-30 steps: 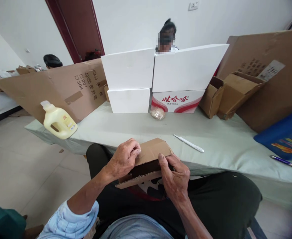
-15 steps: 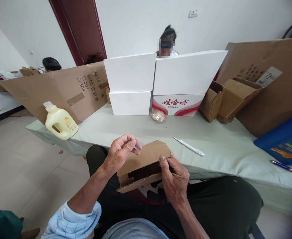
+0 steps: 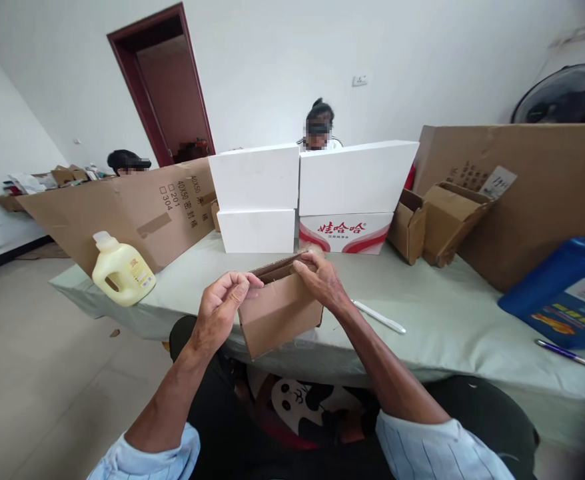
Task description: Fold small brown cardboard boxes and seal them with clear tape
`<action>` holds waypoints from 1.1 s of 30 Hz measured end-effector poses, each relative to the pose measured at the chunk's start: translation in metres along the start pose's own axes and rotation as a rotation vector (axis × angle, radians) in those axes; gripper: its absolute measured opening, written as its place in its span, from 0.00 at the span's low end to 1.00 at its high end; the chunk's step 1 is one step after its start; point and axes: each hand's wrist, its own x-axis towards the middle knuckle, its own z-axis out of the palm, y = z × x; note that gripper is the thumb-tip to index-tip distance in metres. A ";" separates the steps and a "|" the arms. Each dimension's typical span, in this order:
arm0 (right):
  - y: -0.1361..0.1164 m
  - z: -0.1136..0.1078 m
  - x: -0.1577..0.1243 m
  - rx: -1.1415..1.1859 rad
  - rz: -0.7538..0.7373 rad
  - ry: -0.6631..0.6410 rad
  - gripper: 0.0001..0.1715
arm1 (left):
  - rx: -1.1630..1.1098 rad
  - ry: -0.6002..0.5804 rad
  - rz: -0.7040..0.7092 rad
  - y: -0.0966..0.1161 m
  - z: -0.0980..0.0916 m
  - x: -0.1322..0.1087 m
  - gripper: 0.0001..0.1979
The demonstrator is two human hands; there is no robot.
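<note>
A small brown cardboard box (image 3: 280,313) is held up in front of me above the near edge of the table (image 3: 422,347). My left hand (image 3: 220,310) pinches its left top edge, fingers closed on the flap. My right hand (image 3: 320,280) grips the box's top right rim, fingers curled over the edge. The box's open top faces away and up.
A white knife-like tool (image 3: 378,318) lies on the table right of the box. A yellow jug (image 3: 121,270) stands at the left. White boxes (image 3: 257,197), a red-printed carton (image 3: 345,232), open brown boxes (image 3: 435,220), large cardboard sheets (image 3: 122,207), a blue bin (image 3: 567,293). Two people sit behind.
Both hands have lifted the cardboard box from my lap to table height and turned it upright. My right hand shifted from its front edge to its top rim. My view tilted up.
</note>
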 end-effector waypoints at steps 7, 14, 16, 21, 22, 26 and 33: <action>0.012 0.007 0.024 -0.074 -0.121 0.013 0.20 | -0.067 0.033 -0.070 -0.028 0.007 0.037 0.22; -0.032 -0.007 -0.016 0.040 -0.408 0.037 0.17 | 0.006 -0.018 -0.067 -0.025 0.011 0.035 0.23; -0.047 -0.008 -0.023 0.169 -0.364 -0.163 0.20 | 0.034 -0.044 -0.058 -0.020 0.012 0.032 0.22; -0.049 -0.002 -0.021 0.398 -0.252 -0.395 0.22 | 0.094 -0.093 -0.009 -0.012 0.014 0.030 0.23; -0.046 -0.001 -0.019 0.424 -0.242 -0.407 0.21 | 0.105 -0.101 0.001 -0.012 0.014 0.030 0.22; -0.043 -0.002 -0.018 0.494 -0.196 -0.445 0.20 | 0.154 -0.118 0.013 -0.013 0.015 0.030 0.21; -0.049 -0.004 -0.025 0.502 -0.176 -0.455 0.22 | 0.212 -0.116 0.024 -0.016 0.014 0.030 0.20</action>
